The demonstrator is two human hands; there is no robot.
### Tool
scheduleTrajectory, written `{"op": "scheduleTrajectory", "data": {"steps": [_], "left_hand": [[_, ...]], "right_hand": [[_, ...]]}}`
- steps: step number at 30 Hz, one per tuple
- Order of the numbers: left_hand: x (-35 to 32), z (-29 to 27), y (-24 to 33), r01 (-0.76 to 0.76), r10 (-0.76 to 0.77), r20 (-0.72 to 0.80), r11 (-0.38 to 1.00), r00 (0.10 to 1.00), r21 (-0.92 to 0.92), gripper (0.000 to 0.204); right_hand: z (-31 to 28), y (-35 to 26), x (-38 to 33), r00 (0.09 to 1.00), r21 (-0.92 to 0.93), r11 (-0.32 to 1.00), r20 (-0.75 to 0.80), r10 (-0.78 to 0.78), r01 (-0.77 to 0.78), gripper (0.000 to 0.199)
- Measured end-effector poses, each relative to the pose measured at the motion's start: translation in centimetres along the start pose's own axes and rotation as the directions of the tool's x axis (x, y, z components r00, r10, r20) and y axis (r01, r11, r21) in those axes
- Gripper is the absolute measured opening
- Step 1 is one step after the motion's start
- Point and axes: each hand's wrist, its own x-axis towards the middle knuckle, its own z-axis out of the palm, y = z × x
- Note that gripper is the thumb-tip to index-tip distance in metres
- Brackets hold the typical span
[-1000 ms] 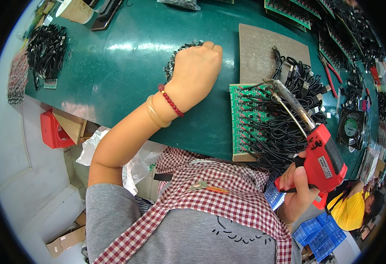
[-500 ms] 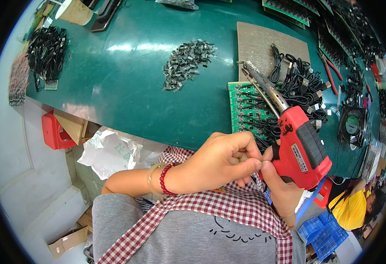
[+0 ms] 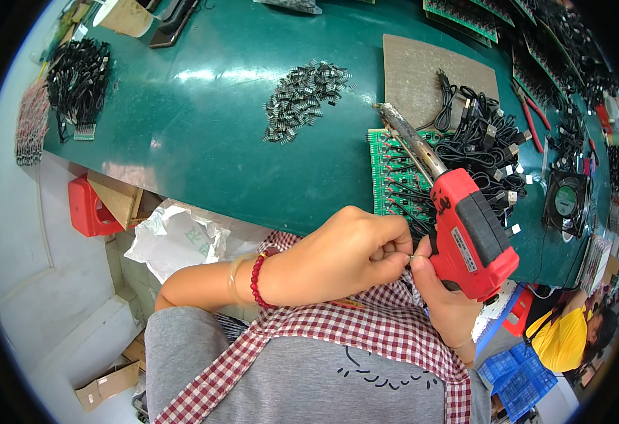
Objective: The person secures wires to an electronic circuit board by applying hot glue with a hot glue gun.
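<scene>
My right hand (image 3: 447, 311) is wrapped round a red and black soldering gun (image 3: 468, 244), its long metal barrel pointing up and to the left. Beside it, my left hand (image 3: 344, 258) is closed in a pinch, its fingertips meeting my right thumb. Something thin and shiny, too small to name, shows between them. Beyond the hands lies a green circuit board (image 3: 380, 166) with black cables attached. Next to it is a heap of black USB cables (image 3: 489, 134). The gun's tip hangs over the near left edge of a brown board (image 3: 429, 60).
Small metal connectors (image 3: 302, 102) are heaped mid-table on the green tabletop (image 3: 203, 141). Bundled black cables (image 3: 78, 81) lie at far left. Red-handled pliers (image 3: 532, 116) and a black fan (image 3: 565, 201) are on the right. A person in yellow (image 3: 560, 336) is at lower right.
The soldering gun has shifted left and slightly toward me, and its tip has moved left. My fingertips have parted a little, exposing the thin shiny thing between them.
</scene>
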Motion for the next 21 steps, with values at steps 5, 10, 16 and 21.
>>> {"op": "scheduleTrajectory", "data": {"steps": [5, 10, 16, 21], "left_hand": [[1.2, -2.2, -2.0, 0.317, -0.327, 0.03, 0.884, 0.945, -0.344, 0.008], [4.0, -6.1, -5.7, 0.35, -0.389, -0.094, 0.893, 0.916, -0.282, 0.015], [5.1, -6.6, -5.9, 0.375, -0.409, -0.063, 0.879, 0.91, -0.294, 0.013], [5.2, -6.9, -6.2, 0.386, -0.414, -0.026, 0.868, 0.91, -0.313, 0.01]], "right_hand": [[0.4, 0.8, -0.4, 0.979, 0.17, 0.985, -0.205, 0.005, 0.031, 0.035], [-0.5, 1.9, -1.8, 0.941, 0.307, 0.951, -0.331, 0.069, 0.038, 0.036], [0.0, 3.4, -2.5, 0.908, 0.258, 0.96, -0.367, 0.2, -0.107, 0.032], [0.3, 3.2, -2.1, 0.904, 0.234, 0.964, -0.37, 0.212, -0.13, 0.029]]}}
